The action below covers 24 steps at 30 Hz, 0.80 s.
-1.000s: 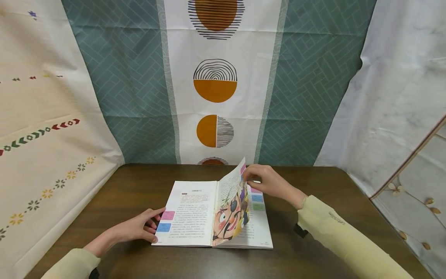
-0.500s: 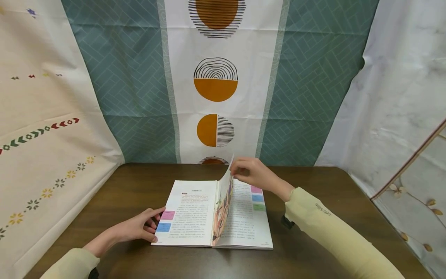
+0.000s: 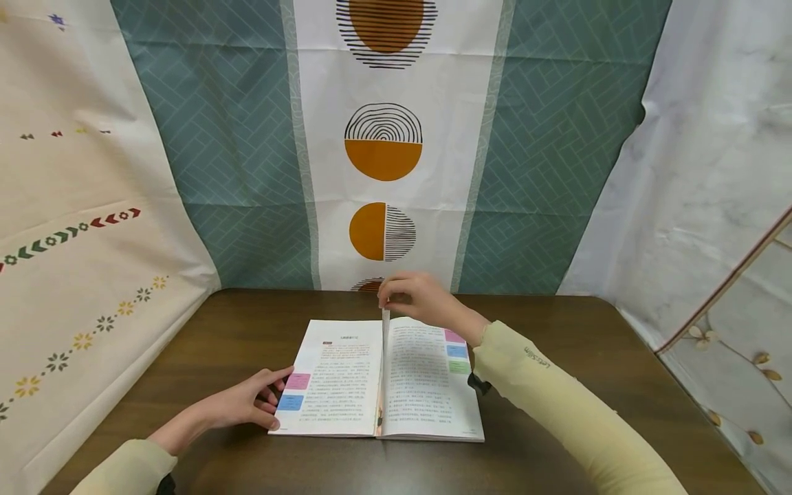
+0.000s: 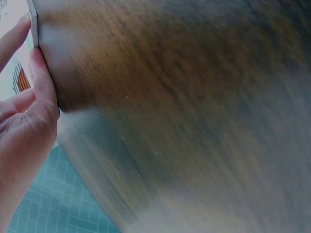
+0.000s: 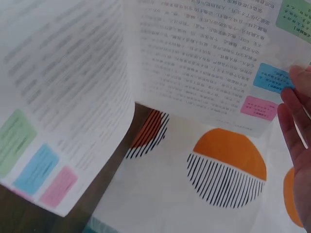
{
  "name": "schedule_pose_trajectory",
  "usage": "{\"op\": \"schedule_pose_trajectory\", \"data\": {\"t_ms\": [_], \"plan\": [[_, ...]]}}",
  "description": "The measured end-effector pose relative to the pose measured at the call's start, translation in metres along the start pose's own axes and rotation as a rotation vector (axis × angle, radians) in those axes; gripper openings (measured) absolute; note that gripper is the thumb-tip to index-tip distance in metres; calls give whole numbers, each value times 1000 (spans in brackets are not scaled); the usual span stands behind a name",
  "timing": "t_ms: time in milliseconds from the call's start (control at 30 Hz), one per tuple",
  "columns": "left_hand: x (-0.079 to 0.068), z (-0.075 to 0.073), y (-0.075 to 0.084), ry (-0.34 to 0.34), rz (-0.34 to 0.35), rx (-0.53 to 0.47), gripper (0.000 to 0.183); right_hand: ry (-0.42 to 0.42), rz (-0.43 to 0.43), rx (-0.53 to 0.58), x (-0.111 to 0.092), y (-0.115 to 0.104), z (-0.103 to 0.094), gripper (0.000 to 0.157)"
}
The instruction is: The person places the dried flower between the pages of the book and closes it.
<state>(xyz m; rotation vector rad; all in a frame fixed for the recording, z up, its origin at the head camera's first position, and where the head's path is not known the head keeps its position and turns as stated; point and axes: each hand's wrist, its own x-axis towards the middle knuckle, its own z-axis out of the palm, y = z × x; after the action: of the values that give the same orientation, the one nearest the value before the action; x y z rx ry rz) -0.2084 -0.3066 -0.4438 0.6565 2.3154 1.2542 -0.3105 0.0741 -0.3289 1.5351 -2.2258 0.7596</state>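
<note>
An open book lies on the table, with printed text and coloured label boxes on its pages. Along its left edge rests my left hand, index finger and thumb spread apart and touching the edge. In the left wrist view, the fingers of that hand meet the thin book edge. My right hand pinches the top outer part of a single page, which stands almost upright over the spine and looks edge-on. The right wrist view shows this raised page broadside, with fingertips at its margin.
The dark wooden table extends around the book. Behind it hangs a cloth with green panels and orange circles. A cream patterned cloth drapes on the left, and a pale one on the right.
My right hand has moved left, swinging the pinched page from the right side up to near vertical over the spine. Its cartoon picture is now almost hidden. My left hand stays put.
</note>
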Motion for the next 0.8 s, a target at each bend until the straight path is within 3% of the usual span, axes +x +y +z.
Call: {"op": "schedule_pose_trajectory", "data": {"t_ms": [400, 600, 800], "plan": [[-1, 0, 1, 1, -2, -3, 98, -35, 22, 29, 29, -6, 27, 7], [-1, -1, 0, 9, 6, 7, 97, -96, 10, 58, 47, -8, 45, 4], [-1, 0, 0, 7, 16, -8, 97, -188, 52, 44, 62, -14, 66, 7]]}}
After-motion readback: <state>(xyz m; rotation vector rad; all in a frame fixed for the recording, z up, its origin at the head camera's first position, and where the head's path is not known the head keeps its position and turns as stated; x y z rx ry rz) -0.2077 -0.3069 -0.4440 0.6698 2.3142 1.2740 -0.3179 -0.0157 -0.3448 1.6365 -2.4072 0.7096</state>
